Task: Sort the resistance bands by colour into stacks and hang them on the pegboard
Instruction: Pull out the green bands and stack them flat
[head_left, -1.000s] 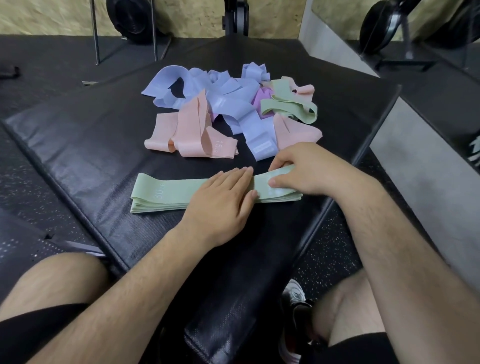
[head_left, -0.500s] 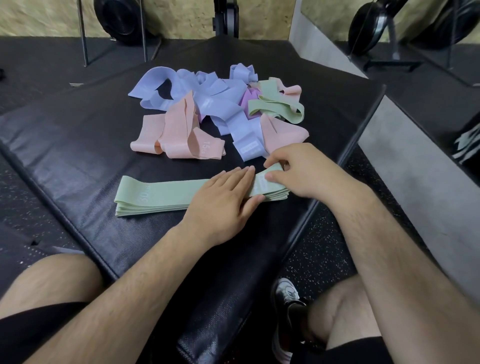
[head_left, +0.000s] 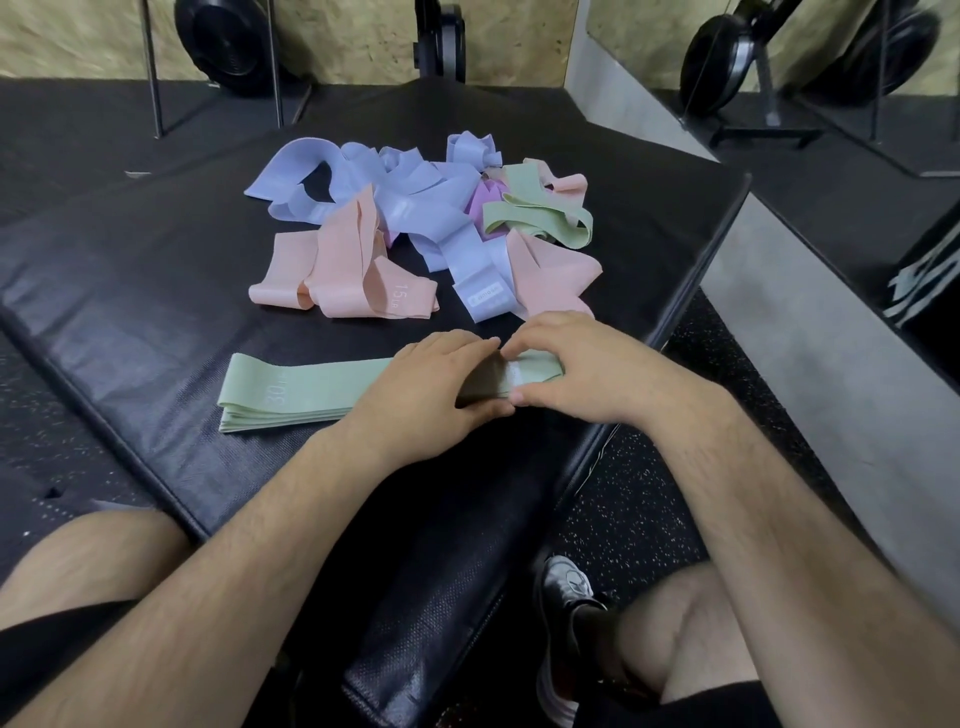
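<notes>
— Where's the green stack (head_left: 301, 389)?

— Lower centre of the frame, flat on the black mat (head_left: 130, 338), several bands deep. The left hand (head_left: 431, 384) lies flat on its middle, fingers fairly straight. The right hand (head_left: 587, 369) pinches the right end, thumb on the near edge, fingers over the far one.

— Will it lift cleanly?

— Doubtful, I'd say. The bands look light, soft and floppy, so the layers would likely slide unless gripped through the whole thickness.

— What can't you make out?

— The stack's right end under the hands, the band count, and whatever is buried in the mixed pile (head_left: 415, 223) higher in the frame. No pegboard is in view.
</notes>
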